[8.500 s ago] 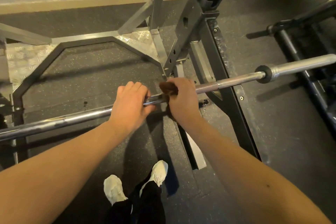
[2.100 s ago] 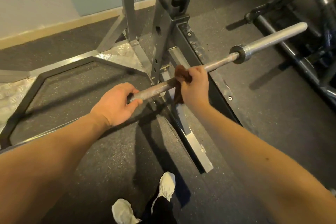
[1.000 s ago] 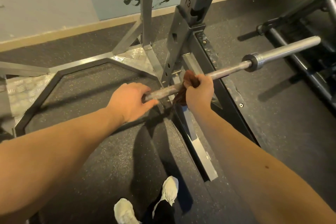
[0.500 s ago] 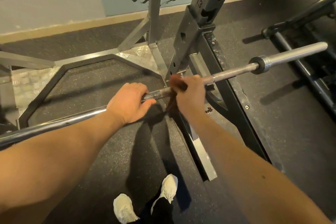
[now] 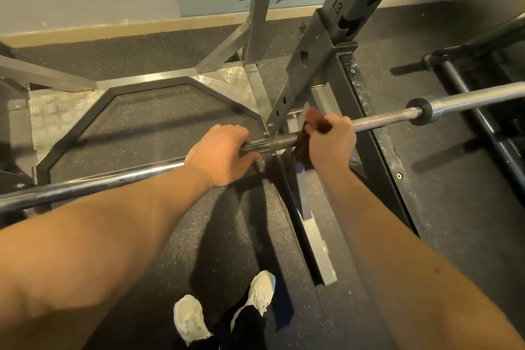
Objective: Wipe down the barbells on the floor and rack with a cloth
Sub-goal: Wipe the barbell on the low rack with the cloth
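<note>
A steel barbell [image 5: 380,119] runs across the view at waist height, from the lower left to its thick sleeve at the right. My left hand [image 5: 220,155] grips the bar's shaft just left of the rack upright. My right hand [image 5: 331,145] holds a brown cloth [image 5: 305,140] wrapped round the shaft, just right of the upright. One end of the cloth sticks up above my thumb and the rest hangs below the bar.
The grey rack upright [image 5: 318,57], numbered 12 and 13, rises just behind the bar between my hands. Its black base frame [image 5: 377,162] lies on the rubber floor. Another dark barbell [image 5: 466,99] lies on the floor at right. My white shoes [image 5: 260,293] stand below.
My right hand with the cloth has slid a little to the right along the shaft since half a second ago. My left hand keeps its grip on the bar.
</note>
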The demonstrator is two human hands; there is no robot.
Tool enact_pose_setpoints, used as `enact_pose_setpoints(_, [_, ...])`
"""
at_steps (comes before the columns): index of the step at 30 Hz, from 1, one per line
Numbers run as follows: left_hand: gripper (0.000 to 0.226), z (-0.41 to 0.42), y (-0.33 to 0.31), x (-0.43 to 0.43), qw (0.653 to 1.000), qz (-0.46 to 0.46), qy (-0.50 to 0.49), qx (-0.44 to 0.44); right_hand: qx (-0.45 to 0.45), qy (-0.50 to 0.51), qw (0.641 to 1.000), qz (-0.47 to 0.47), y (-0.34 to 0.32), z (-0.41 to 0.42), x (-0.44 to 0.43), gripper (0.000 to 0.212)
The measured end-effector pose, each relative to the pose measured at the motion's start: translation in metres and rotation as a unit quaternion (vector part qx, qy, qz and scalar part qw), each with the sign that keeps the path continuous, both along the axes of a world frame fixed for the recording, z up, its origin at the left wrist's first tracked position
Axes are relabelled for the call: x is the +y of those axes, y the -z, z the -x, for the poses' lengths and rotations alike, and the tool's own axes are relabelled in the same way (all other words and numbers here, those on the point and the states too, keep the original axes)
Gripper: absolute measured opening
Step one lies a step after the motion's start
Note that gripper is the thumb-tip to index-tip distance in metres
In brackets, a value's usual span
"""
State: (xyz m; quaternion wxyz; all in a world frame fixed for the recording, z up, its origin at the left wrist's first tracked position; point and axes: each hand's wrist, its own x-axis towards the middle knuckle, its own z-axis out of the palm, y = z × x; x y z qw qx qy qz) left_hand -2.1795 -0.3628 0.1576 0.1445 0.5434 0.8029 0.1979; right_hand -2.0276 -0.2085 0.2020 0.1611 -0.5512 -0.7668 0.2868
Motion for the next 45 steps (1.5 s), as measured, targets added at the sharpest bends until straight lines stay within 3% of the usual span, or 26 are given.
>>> enact_pose_setpoints(2, [0.027, -0.001, 0.0, 0.0, 1.0, -0.004, -0.006, -0.006, -0.002, 0.029, 1.0, -0.003, 0.003, 0.007, -0.014, 0.012])
enact_pose_setpoints(5, [0.023, -0.002, -0.003, 0.001, 1.0, 0.0, -0.016, -0.007, 0.038, 0.004, 0.997, 0.071, 0.01, 0.014, -0.054, 0.016])
enact_pose_setpoints(8, [0.023, -0.002, -0.01, -0.001, 1.0, -0.007, -0.013, -0.012, 0.027, -0.056, 0.997, 0.055, 0.003, 0.016, -0.05, 0.01])
enact_pose_setpoints(14, [0.024, -0.001, -0.012, 0.0, 1.0, 0.002, -0.004, -0.016, -0.029, -0.028, 0.999, -0.035, 0.004, 0.037, -0.023, 0.016])
enact_pose_setpoints(20, [0.019, -0.001, -0.013, 0.002, 0.998, 0.031, -0.028, -0.043, 0.006, -0.033, 0.999, 0.004, 0.011, 0.026, -0.061, 0.015])
enact_pose_setpoints(25, [0.021, 0.001, -0.012, 0.002, 0.999, 0.03, -0.017, -0.036, -0.023, -0.152, 0.988, -0.01, 0.003, 0.043, -0.059, 0.026])
enact_pose_setpoints(30, [0.025, 0.002, -0.015, 0.001, 0.999, 0.01, 0.008, -0.044, 0.008, -0.092, 0.994, 0.051, 0.011, 0.001, -0.031, 0.016])
enact_pose_setpoints(34, [0.021, 0.003, -0.014, 0.002, 0.999, 0.02, -0.006, -0.046, 0.033, -0.067, 0.997, 0.022, 0.012, 0.019, -0.042, 0.016])
enact_pose_setpoints(40, [0.015, 0.002, -0.02, 0.003, 0.998, 0.035, -0.002, -0.053, -0.049, -0.171, 0.984, 0.009, 0.003, 0.034, -0.039, 0.032])
enact_pose_setpoints(45, [0.024, -0.001, -0.018, -0.001, 0.999, 0.029, -0.005, -0.044, -0.081, -0.059, 0.995, 0.008, -0.002, 0.007, 0.011, 0.027])
